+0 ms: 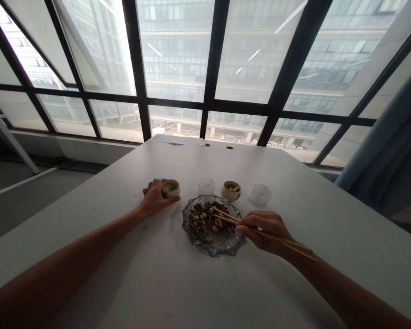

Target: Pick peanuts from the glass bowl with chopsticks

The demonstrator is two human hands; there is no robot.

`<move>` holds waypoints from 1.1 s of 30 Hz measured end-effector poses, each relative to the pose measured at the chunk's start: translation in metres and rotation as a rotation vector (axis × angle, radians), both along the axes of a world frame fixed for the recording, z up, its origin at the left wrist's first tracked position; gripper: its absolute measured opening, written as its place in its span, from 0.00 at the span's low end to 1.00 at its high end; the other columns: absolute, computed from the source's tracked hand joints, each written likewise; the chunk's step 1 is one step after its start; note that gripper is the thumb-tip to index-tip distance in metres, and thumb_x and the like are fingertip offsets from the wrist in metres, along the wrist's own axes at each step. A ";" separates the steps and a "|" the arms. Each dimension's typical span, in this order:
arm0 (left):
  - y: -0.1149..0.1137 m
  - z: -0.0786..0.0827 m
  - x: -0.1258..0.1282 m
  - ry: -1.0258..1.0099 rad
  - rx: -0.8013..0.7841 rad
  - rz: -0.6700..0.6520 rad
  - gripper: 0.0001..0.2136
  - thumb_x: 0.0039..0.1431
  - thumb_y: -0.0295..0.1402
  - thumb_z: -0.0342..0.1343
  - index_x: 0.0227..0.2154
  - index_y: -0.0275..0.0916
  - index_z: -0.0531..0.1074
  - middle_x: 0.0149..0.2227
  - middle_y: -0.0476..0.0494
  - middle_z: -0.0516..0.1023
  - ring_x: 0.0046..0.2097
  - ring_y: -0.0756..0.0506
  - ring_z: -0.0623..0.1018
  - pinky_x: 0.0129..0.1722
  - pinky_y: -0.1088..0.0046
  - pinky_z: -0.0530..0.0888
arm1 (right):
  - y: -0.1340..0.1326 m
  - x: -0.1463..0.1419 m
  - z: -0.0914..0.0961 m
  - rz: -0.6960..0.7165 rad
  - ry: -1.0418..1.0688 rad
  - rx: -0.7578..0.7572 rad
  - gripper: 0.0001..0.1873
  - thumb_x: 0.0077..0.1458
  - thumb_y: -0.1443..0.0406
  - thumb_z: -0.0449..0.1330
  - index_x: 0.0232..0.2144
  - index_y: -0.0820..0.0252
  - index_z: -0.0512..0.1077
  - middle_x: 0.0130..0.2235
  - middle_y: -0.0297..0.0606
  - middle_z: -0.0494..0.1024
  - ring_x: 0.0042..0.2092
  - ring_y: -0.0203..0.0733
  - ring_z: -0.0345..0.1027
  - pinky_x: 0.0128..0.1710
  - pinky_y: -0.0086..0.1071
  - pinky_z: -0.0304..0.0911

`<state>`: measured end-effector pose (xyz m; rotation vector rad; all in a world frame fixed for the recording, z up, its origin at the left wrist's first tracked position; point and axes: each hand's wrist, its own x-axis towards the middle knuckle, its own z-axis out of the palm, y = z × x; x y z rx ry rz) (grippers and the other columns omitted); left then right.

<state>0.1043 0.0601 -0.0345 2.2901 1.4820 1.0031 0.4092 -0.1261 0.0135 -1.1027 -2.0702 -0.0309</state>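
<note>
My left hand point(156, 197) is wrapped around the side of a small ceramic cup point(171, 188) with dark markings, standing on the table. In my right hand point(264, 229) is a pair of wooden chopsticks point(228, 218), their tips down among the peanuts and dark seeds point(205, 219). These lie in a scalloped glass plate point(213, 250), heaped toward its back and left. Behind the plate stands a second ceramic cup point(230, 193) with a few peanuts inside. Whether the chopstick tips pinch a peanut is too small to tell.
Two translucent white cups point(206, 185) flank the second ceramic cup, the other white cup point(260, 195) being on the right. White paper point(181, 140) lies at the far end of the white table point(150, 292). Beyond it are windows, with a blue curtain point(387, 123) at right.
</note>
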 end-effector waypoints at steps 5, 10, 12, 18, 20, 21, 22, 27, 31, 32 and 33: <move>0.002 -0.002 0.000 0.001 0.005 0.014 0.36 0.40 0.54 0.64 0.52 0.41 0.68 0.52 0.37 0.71 0.55 0.32 0.70 0.54 0.55 0.67 | 0.000 0.000 0.002 0.062 -0.094 0.031 0.09 0.60 0.61 0.61 0.30 0.57 0.78 0.25 0.39 0.80 0.23 0.37 0.71 0.24 0.29 0.62; 0.005 -0.006 -0.002 -0.040 0.045 -0.026 0.36 0.40 0.54 0.65 0.52 0.40 0.68 0.50 0.37 0.71 0.54 0.34 0.70 0.55 0.56 0.67 | -0.001 0.000 0.003 0.039 -0.040 0.070 0.09 0.60 0.61 0.61 0.29 0.57 0.77 0.25 0.39 0.80 0.23 0.38 0.72 0.24 0.29 0.63; 0.006 -0.007 -0.002 -0.061 0.056 -0.055 0.36 0.41 0.54 0.64 0.51 0.39 0.68 0.49 0.37 0.71 0.54 0.35 0.71 0.55 0.57 0.68 | -0.001 -0.001 0.003 -0.001 0.014 0.073 0.09 0.59 0.61 0.62 0.28 0.56 0.77 0.24 0.38 0.80 0.22 0.37 0.71 0.24 0.28 0.64; 0.006 -0.004 -0.002 -0.103 0.037 -0.108 0.35 0.42 0.53 0.65 0.50 0.38 0.68 0.48 0.37 0.72 0.51 0.36 0.73 0.52 0.58 0.71 | 0.000 0.002 -0.004 -0.117 0.191 0.036 0.13 0.60 0.60 0.60 0.25 0.57 0.76 0.18 0.33 0.76 0.17 0.34 0.67 0.18 0.27 0.61; 0.006 -0.004 -0.002 -0.122 0.020 -0.114 0.35 0.43 0.53 0.65 0.50 0.37 0.67 0.48 0.37 0.72 0.50 0.36 0.74 0.52 0.57 0.72 | 0.002 0.003 -0.007 -0.117 0.274 -0.015 0.14 0.61 0.59 0.60 0.25 0.57 0.76 0.18 0.34 0.76 0.18 0.35 0.68 0.18 0.26 0.62; 0.006 -0.004 -0.002 -0.130 0.013 -0.116 0.35 0.43 0.53 0.65 0.50 0.38 0.67 0.48 0.37 0.73 0.50 0.36 0.75 0.51 0.57 0.72 | 0.003 0.003 -0.008 -0.120 0.325 -0.045 0.15 0.61 0.58 0.60 0.24 0.58 0.75 0.18 0.34 0.76 0.17 0.35 0.68 0.18 0.26 0.62; 0.006 -0.004 -0.002 -0.136 0.012 -0.119 0.35 0.43 0.52 0.65 0.50 0.38 0.67 0.48 0.37 0.73 0.50 0.36 0.75 0.51 0.57 0.73 | 0.004 0.003 -0.009 -0.127 0.389 -0.080 0.17 0.60 0.56 0.60 0.23 0.58 0.75 0.18 0.35 0.76 0.17 0.35 0.68 0.18 0.26 0.62; 0.006 -0.005 -0.002 -0.129 0.132 -0.125 0.33 0.42 0.48 0.68 0.50 0.39 0.66 0.49 0.38 0.74 0.50 0.36 0.75 0.52 0.55 0.72 | 0.014 -0.002 -0.012 -0.203 0.880 -0.300 0.26 0.50 0.44 0.65 0.21 0.60 0.73 0.16 0.36 0.74 0.14 0.33 0.62 0.11 0.25 0.56; 0.005 -0.006 -0.002 -0.103 0.305 -0.139 0.32 0.43 0.39 0.68 0.52 0.40 0.65 0.51 0.38 0.72 0.53 0.36 0.72 0.54 0.56 0.71 | 0.022 -0.001 -0.016 -0.237 1.245 -0.499 0.29 0.36 0.42 0.71 0.21 0.61 0.72 0.14 0.34 0.71 0.14 0.30 0.60 0.10 0.22 0.54; 0.005 -0.006 -0.002 -0.097 0.346 -0.145 0.32 0.44 0.37 0.68 0.53 0.40 0.64 0.52 0.38 0.72 0.54 0.36 0.72 0.55 0.56 0.71 | 0.023 0.001 -0.017 -0.240 1.312 -0.542 0.29 0.33 0.42 0.73 0.20 0.62 0.72 0.14 0.33 0.71 0.14 0.29 0.59 0.10 0.21 0.54; 0.004 -0.006 -0.003 -0.091 0.384 -0.153 0.31 0.45 0.36 0.67 0.53 0.40 0.63 0.53 0.38 0.71 0.55 0.36 0.71 0.56 0.56 0.71 | 0.024 0.002 -0.018 -0.244 1.364 -0.577 0.29 0.31 0.43 0.74 0.20 0.62 0.72 0.14 0.32 0.70 0.14 0.28 0.59 0.10 0.21 0.54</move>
